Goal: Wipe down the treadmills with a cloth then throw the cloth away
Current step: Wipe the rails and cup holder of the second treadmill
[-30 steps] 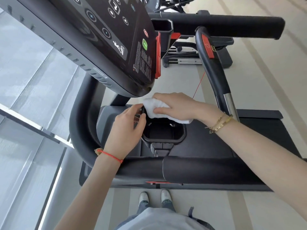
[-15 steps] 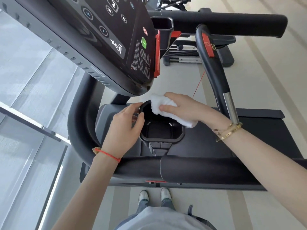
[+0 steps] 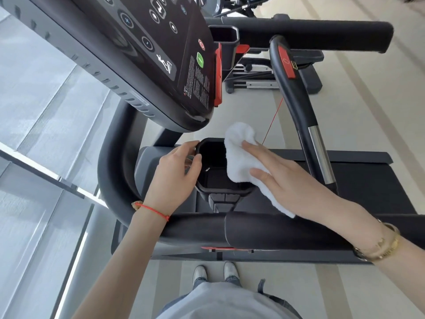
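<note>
Head view: right hand [image 3: 289, 180], fingers straight and spread, presses a white cloth [image 3: 243, 157] flat over the right rim of the black cup holder [image 3: 213, 180] on the treadmill [image 3: 299, 233]. Left hand [image 3: 174, 176], fingers curled, grips the holder's left rim. Console [image 3: 147, 54] slants above the holder; a black handrail [image 3: 299, 100] with a red tab rises just right of the cloth. Shoes [image 3: 216, 272] stand on the floor below.
</note>
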